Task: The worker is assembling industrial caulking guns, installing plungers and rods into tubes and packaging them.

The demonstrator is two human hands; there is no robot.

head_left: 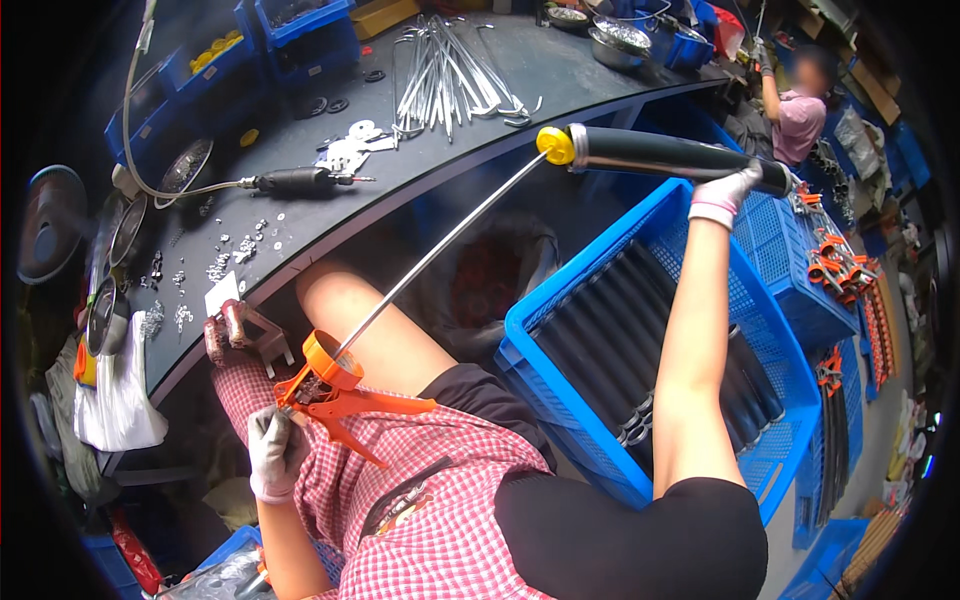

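Note:
My gloved left hand [275, 455] is closed around the rear end of an orange caulking gun frame [335, 385], whose trigger and handle point to the right over my lap. A long metal rod [445, 250] runs up from the gun to a yellow plunger disc [556, 146]. The disc sits at the near end of a black tube [660, 152], partly at its mouth; whether it is inside, I cannot tell. With my arm stretched out, my gloved right hand [727, 192] grips that tube near its far end.
A blue crate [520, 325] of black tubes stands right of my lap. Metal rods [445, 80], a power screwdriver [300, 182], small hardware and blue bins [305, 40] lie on the dark workbench [370, 160]. Orange gun parts [840, 262] sit at right. Another person [800, 115] works far right.

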